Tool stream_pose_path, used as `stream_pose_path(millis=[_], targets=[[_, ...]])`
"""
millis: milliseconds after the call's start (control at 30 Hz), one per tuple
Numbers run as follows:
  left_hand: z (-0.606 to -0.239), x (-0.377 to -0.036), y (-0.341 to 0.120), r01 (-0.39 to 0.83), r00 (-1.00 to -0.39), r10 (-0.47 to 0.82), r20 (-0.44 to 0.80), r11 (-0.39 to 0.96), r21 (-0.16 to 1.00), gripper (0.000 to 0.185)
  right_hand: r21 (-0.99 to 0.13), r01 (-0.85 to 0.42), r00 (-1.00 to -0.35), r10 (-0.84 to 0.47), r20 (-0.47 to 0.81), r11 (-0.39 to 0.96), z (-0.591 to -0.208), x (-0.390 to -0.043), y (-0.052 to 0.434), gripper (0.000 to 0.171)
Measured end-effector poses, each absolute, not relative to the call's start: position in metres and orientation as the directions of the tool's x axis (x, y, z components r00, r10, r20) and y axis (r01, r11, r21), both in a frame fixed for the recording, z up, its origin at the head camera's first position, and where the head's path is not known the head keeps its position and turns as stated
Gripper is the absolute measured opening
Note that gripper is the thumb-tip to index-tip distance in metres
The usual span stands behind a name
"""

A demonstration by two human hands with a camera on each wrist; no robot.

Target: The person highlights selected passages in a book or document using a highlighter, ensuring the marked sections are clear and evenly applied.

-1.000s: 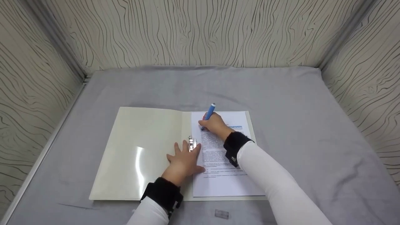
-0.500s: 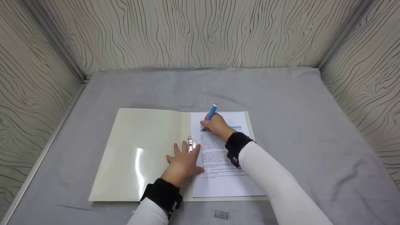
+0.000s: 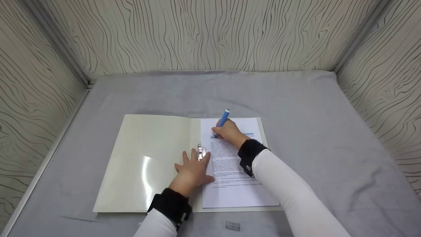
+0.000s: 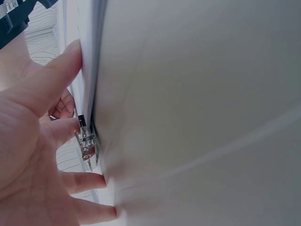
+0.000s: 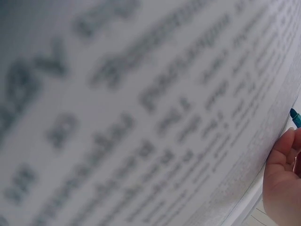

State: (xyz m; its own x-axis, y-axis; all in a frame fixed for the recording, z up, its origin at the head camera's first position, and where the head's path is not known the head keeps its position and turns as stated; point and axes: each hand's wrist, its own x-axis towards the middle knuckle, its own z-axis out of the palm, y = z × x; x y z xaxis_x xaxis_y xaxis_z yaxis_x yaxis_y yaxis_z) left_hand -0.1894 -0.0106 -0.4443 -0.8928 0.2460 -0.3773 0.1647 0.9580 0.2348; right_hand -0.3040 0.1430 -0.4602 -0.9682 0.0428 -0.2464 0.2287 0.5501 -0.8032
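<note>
Seen from the head view: an open cream folder (image 3: 148, 161) lying flat on the grey-covered bench (image 3: 312, 125), a printed sheet (image 3: 235, 184) filling its right half. Right hand (image 3: 230, 131) set over the top of the sheet, at about one o'clock from the folder's middle, its grip curled and pinching a blue marker (image 3: 223, 118); marker tilted, cap end pointing toward twelve o'clock, tip down at the upper left of the text. In the right wrist view, blurred print (image 5: 141, 108) across most of the picture, fingertips (image 5: 282, 155) at the right edge and the marker's blue tip (image 5: 295, 117) just above them. Left hand (image 3: 194, 169) laid flat at the spine, grip spread with straight fingers pressing the folder, the thumb reaching onto the sheet's left edge; metal clip (image 3: 200, 152) just at the fingertips, toward twelve o'clock from the hand. Same clip (image 4: 87, 146) caught in the left wrist view between the fingers (image 4: 61, 132) and the cream cover. Small clear cap (image 3: 232, 225) on the cloth, apart from the folder, at six o'clock below the sheet. Wood-grain walls (image 3: 210, 33) round the bench on three sides.
</note>
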Motion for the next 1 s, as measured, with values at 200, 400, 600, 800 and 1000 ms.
stream_pose_path(millis=[200, 400, 600, 800, 1000], targets=[[-0.442, -0.188, -0.011, 0.157, -0.889, 0.246, -0.386, 0.956, 0.248, 0.084, -0.801, 0.241, -0.965, 0.051, -0.256, 0.547, -0.459, -0.303, 0.146, 0.019], [-0.443, -0.188, -0.011, 0.158, -0.888, 0.248, -0.388, 0.955, 0.250, 0.084, -0.795, 0.249, -0.963, 0.053, -0.264, 0.553, -0.458, -0.302, 0.150, 0.019], [-0.445, -0.189, -0.011, 0.167, -0.892, 0.247, -0.378, 0.958, 0.233, 0.084, -0.799, 0.251, -0.962, 0.049, -0.268, 0.547, -0.458, -0.302, 0.153, 0.019], [-0.446, -0.190, -0.010, 0.171, -0.894, 0.247, -0.374, 0.960, 0.223, 0.084, -0.807, 0.250, -0.963, 0.052, -0.264, 0.535, -0.460, -0.302, 0.155, 0.019], [-0.444, -0.189, -0.010, 0.165, -0.892, 0.245, -0.381, 0.959, 0.230, 0.083, -0.811, 0.236, -0.966, 0.041, -0.254, 0.536, -0.461, -0.303, 0.156, 0.018]])
